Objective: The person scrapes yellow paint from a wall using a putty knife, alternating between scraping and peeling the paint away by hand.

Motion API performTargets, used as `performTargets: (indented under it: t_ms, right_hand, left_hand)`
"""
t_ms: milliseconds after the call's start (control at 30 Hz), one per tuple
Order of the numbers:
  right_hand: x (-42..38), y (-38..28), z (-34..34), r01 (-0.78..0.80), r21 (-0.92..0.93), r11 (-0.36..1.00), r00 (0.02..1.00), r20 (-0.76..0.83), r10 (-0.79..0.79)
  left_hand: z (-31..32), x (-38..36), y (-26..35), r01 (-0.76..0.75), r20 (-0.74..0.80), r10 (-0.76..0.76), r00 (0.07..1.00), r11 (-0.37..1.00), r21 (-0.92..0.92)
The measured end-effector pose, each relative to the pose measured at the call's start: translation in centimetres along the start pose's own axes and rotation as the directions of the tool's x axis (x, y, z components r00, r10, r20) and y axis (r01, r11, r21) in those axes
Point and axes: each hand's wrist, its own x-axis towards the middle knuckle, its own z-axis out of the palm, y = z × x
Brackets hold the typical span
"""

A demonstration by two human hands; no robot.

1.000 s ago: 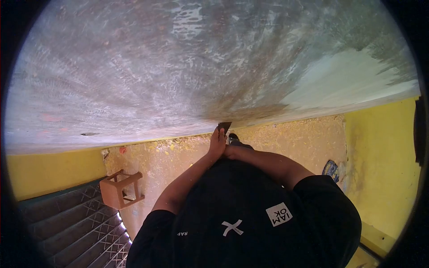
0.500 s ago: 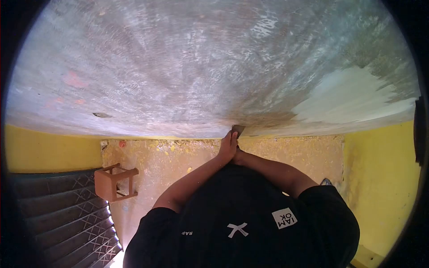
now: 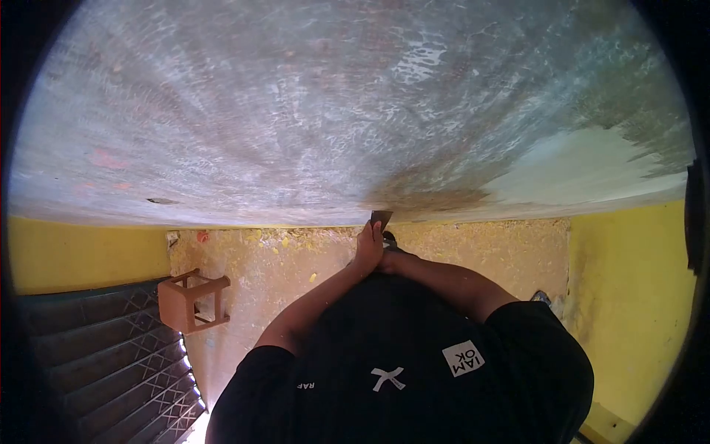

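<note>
Close to the wall, my left hand (image 3: 369, 248) is closed around a putty knife (image 3: 381, 217) with a flat dark blade. The blade's edge is at the low part of the grey, streaky wall (image 3: 296, 133); whether it touches cannot be made out. My right hand (image 3: 389, 260) is close against the left hand and wrist, its fingers mostly hidden behind them. A smooth pale patch (image 3: 569, 163) covers part of the wall to the right, with a brownish area between it and the blade.
A brown plastic stool (image 3: 177, 305) stands on the left, beside a dark slatted metal shutter (image 3: 96, 348). Yellow walls (image 3: 629, 296) flank the space. The worn floor (image 3: 244, 274) has yellow flecks. A dark object (image 3: 694, 218) is at the right edge.
Both hands and the putty knife have shifted slightly left. The blade is turned a little differently, and a dark object beside the left hand now shows more.
</note>
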Motion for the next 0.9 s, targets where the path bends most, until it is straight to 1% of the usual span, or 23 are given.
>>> performTargets:
  t_ms: [33,100,133,200,267,300,333,367,400,467,533,567,600,667,700,733,767,800,833,900]
  right_hand:
    - [-0.1,0.0,0.0,0.009,-0.129,0.992,1.000,-0.024,-0.012]
    - [-0.3,0.0,-0.1,0.022,-0.383,0.923,0.997,-0.061,-0.049]
    - [-0.4,-0.1,-0.1,0.023,-0.505,0.863,0.995,-0.074,-0.070]
    - [-0.6,-0.3,-0.2,0.014,-0.711,0.703,0.990,-0.089,-0.109]
    - [-1.0,-0.6,-0.2,-0.004,-0.872,0.490,0.985,-0.088,-0.150]
    - [-1.2,-0.7,-0.2,-0.016,-0.930,0.366,0.982,-0.083,-0.168]
    - [-1.4,-1.0,-0.1,-0.028,-0.971,0.239,0.981,-0.073,-0.179]
    - [-0.9,0.6,-0.4,-0.028,-0.971,0.236,0.984,-0.068,-0.165]
    - [-0.6,2.5,-0.4,0.004,-0.952,0.305,0.986,-0.046,-0.158]
    - [-0.6,5.3,-0.3,0.064,-0.903,0.426,0.989,0.000,-0.148]
    - [0.5,4.2,-0.5,0.138,-0.849,0.511,0.983,0.055,-0.175]
    - [0.9,3.2,-0.6,0.176,-0.816,0.550,0.978,0.080,-0.194]
    - [1.2,2.5,-0.7,0.211,-0.777,0.593,0.971,0.100,-0.215]
    - [1.0,2.9,-0.7,0.272,-0.668,0.692,0.958,0.123,-0.258]
    - [0.6,3.5,-0.4,0.298,-0.602,0.741,0.952,0.128,-0.279]
    - [0.2,4.0,-0.2,0.324,-0.532,0.782,0.944,0.131,-0.302]
    - [0.3,4.1,0.0,0.327,-0.527,0.785,0.943,0.126,-0.309]
    - [0.4,2.9,1.5,0.199,-0.216,0.956,0.977,0.117,-0.177]
    - [0.2,1.8,2.8,0.030,0.118,0.993,0.986,0.158,-0.048]
    - [-1.1,-0.5,5.0,0.022,0.101,0.995,0.986,0.164,-0.039]
  left_hand:
    - [0.0,0.1,0.1,-0.057,-0.013,0.058,0.998,0.998,0.030]
    - [-0.2,0.2,0.5,-0.049,-0.015,0.050,0.999,0.997,0.061]
    - [-0.3,0.4,0.7,-0.042,-0.019,0.044,0.999,0.995,0.089]
    - [-0.6,-0.2,1.1,-0.057,-0.010,0.058,0.998,0.996,0.071]
    - [-0.9,-0.1,1.4,-0.074,-0.008,0.074,0.997,0.996,0.048]
    - [-0.7,0.0,0.9,-0.230,0.091,0.219,0.971,0.964,0.133]
    - [-0.6,-0.2,0.4,-0.380,0.200,0.342,0.918,0.903,0.201]
    - [-2.4,-0.6,6.7,-0.139,0.310,0.040,0.950,0.942,0.305]
    - [-3.1,-0.6,9.3,-0.125,0.303,0.029,0.953,0.945,0.302]
    - [-3.7,-0.9,11.5,-0.094,0.333,-0.032,0.943,0.931,0.354]
    - [-2.4,-1.8,6.8,-0.120,0.381,0.053,0.923,0.981,0.152]
    - [-1.7,-2.5,4.9,-0.134,0.330,0.099,0.939,0.987,0.084]
    - [-1.7,-2.6,4.3,-0.147,0.324,0.113,0.939,0.986,0.083]
    - [-1.7,-3.4,3.1,-0.087,0.180,0.084,0.980,0.996,0.011]
    - [-1.6,-3.5,2.5,-0.085,0.104,0.079,0.991,0.995,0.053]
    - [-1.7,-3.6,1.9,-0.083,0.115,0.076,0.990,0.995,0.054]
    - [-1.8,-3.3,1.4,-0.076,0.035,0.073,0.997,0.994,0.078]
    - [-1.8,-3.0,0.9,-0.069,-0.045,0.074,0.996,0.992,0.103]
    - [-2.0,-2.9,1.2,-0.085,-0.070,0.091,0.993,0.993,0.088]
    - [-2.0,-2.4,1.1,-0.080,-0.046,0.086,0.995,0.990,0.119]
